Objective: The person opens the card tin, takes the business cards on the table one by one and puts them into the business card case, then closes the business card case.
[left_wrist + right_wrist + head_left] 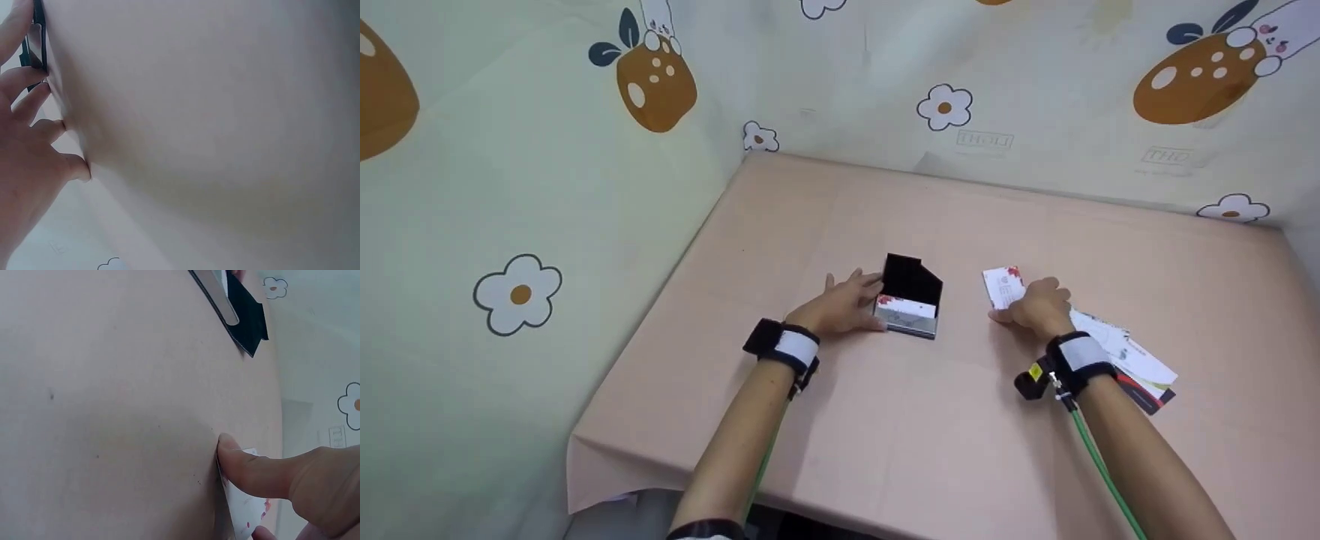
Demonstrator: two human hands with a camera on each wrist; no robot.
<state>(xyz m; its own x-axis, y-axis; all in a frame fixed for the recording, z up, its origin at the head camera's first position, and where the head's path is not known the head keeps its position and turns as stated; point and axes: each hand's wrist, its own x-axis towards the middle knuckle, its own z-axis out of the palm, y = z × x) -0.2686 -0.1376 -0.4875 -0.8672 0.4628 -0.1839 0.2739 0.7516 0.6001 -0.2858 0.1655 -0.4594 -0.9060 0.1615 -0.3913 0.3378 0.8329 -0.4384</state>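
Observation:
A black card case (911, 279) lies with its lid raised on the table, white cards with a red pattern (907, 306) in its silver-fronted pocket. My left hand (840, 304) holds it by its left side, thumb at the near corner and fingers along the edge. In the left wrist view, part of the case (35, 48) shows between thumb and finger. To the right, my right hand (1039, 306) pinches a white business card (1003, 286) with red flowers. The right wrist view shows the thumb on the edge of this card (243, 509), slightly raised from the cloth.
Several other cards (1136, 364), white and dark with red, lie spread beneath and beside my right wrist. A pink cloth (840, 210) covers the table. Patterned curtains (870, 82) stand at its back and left sides. A green cable (1099, 465) runs along my right forearm.

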